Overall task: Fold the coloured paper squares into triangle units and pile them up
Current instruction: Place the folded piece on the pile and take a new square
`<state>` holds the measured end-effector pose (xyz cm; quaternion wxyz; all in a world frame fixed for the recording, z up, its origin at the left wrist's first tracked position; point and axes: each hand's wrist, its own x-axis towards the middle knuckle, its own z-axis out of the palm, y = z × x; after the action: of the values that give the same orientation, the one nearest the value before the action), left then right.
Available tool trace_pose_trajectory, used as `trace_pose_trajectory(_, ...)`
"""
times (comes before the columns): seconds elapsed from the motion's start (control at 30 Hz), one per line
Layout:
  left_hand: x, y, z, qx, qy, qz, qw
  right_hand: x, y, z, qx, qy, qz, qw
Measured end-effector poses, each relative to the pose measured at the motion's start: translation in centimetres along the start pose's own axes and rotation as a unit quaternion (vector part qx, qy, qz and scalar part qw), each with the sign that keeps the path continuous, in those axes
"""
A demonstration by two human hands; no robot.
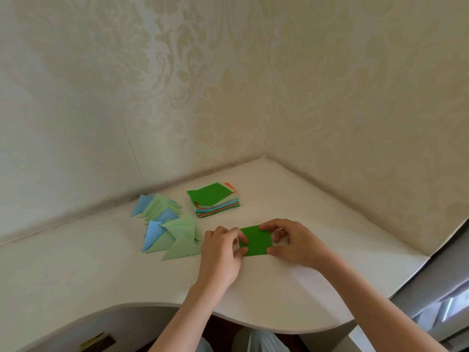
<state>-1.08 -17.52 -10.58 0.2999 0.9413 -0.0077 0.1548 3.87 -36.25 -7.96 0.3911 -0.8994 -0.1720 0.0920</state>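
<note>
A dark green paper square (256, 242) lies on the white desk (291, 199) between my hands. My left hand (221, 252) pinches its left edge with thumb and fingertips. My right hand (291, 243) pinches its right side, fingers at the top corner and thumb at the lower edge. To the left lies a loose spread of folded triangle units (169, 228) in light green and light blue. Behind the square stands a stack of unfolded coloured squares (214, 200) with a dark green sheet on top.
Patterned walls close the desk in at the back and right, meeting in a corner (265, 156). The desk's front edge curves inward near my body (228, 318). A grey surface (444, 275) borders the desk at the right.
</note>
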Motion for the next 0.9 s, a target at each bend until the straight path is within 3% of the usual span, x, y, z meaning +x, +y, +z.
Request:
trace_pose_trajectory(0.1, 0.4, 0.5, -0.2, 0.028, -0.018, 0.008, 0.999, 0.0, -0.6, -0.2, -0.003, -0.032, 0.014, 0.999)
trace_pose_trajectory(0.43, -1.8, 2.8, -0.1, 0.149, -0.028, 0.097, 0.984, -2.4, -2.7, -0.1, -0.054, 0.012, 0.046, 0.997)
trace_pose_trajectory(0.67, -2.4, 2.7, -0.5, 0.103, 0.02, 0.098, 0.99, -3.0, -3.0, 0.2, -0.119, 0.018, -0.005, 0.993)
trace_pose_trajectory(0.9, -2.1, 0.5, -0.6, 0.067, 0.067, 0.042, 0.995, -2.7, -1.8, 1.2, -0.152, 0.059, 0.015, 0.987)
